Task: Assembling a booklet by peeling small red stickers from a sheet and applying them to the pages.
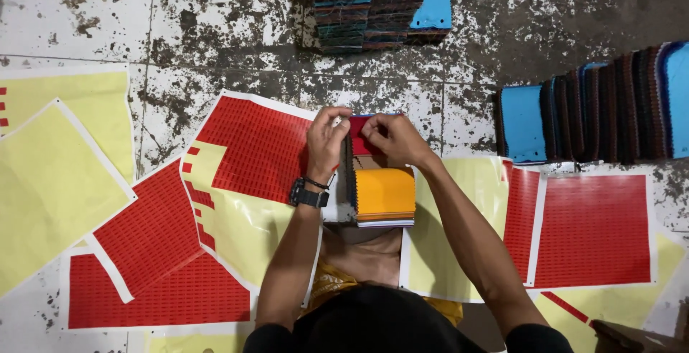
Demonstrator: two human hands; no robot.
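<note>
Both of my hands meet over a stack of fabric swatches with an orange piece on top, set on the floor in front of me. My left hand, a black watch on its wrist, and my right hand pinch a small red sticker or swatch at the far end of the stack. Fingers of both hands are closed on that red piece. Sheets of red stickers on yellow backing lie under and beside my arms.
More red sticker sheets lie to the right and lower left; peeled yellow backing sheets lie on the left. A row of dark and blue swatches lies at right, another pile at the top. The floor is stained tile.
</note>
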